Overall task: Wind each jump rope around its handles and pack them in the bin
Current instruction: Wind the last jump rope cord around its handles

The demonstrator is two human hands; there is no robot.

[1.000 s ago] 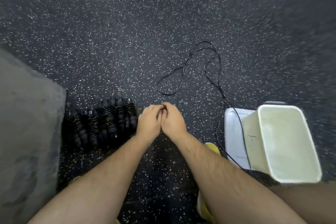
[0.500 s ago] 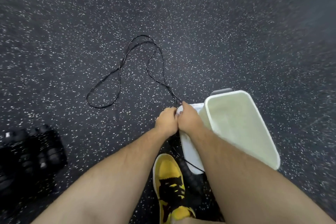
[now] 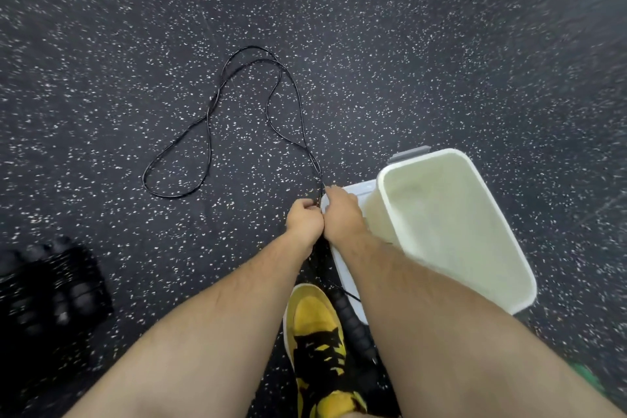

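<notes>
A thin black jump rope [image 3: 217,102] lies in loose loops on the speckled dark floor and runs up into my hands. My left hand [image 3: 303,222] and my right hand [image 3: 341,214] are pressed together, fingers curled round the rope where it meets them. What they hold beneath is hidden by the knuckles. A black ribbed handle [image 3: 354,326] hangs below my hands beside the bin's lid. The pale white bin [image 3: 509,241] stands open just right of my right hand, with nothing in it.
A flat white lid [image 3: 342,268] lies under the bin's left side. My yellow and black shoe [image 3: 315,332] stands below my hands. A pile of wound black jump ropes [image 3: 47,292] sits at the lower left. Speckled floor stretches ahead.
The view swung right: the wound ropes slid to the lower left, a grey mat left the frame, and the bin came close to my hands. My hands stayed together on the rope.
</notes>
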